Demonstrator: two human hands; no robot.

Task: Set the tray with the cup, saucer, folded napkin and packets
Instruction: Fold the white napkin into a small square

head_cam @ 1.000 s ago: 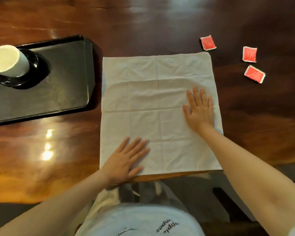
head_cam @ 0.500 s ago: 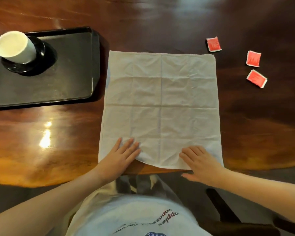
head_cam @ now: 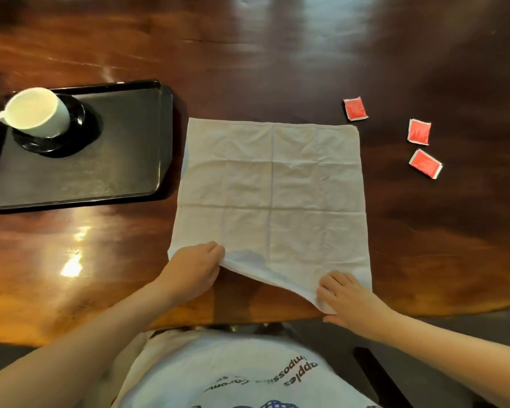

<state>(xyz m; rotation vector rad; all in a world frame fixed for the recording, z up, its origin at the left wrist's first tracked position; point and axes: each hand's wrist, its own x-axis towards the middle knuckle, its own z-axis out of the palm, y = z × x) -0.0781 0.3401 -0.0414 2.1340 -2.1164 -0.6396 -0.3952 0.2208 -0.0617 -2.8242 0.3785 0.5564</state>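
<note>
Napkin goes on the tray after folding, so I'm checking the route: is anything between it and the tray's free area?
Nothing visible. The napkin lies right beside the tray; cup and saucer sit at its far-left end.

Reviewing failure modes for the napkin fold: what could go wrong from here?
1. The left hand and right hand grip the napkin near edge at uneven heights; the fold may land skewed against the old creases.
2. The napkin's left edge lies close to the tray; a drag could nudge it and unsettle the cup on its saucer.
3. The nearest packet sits just past the far corner and could get swept.
</note>
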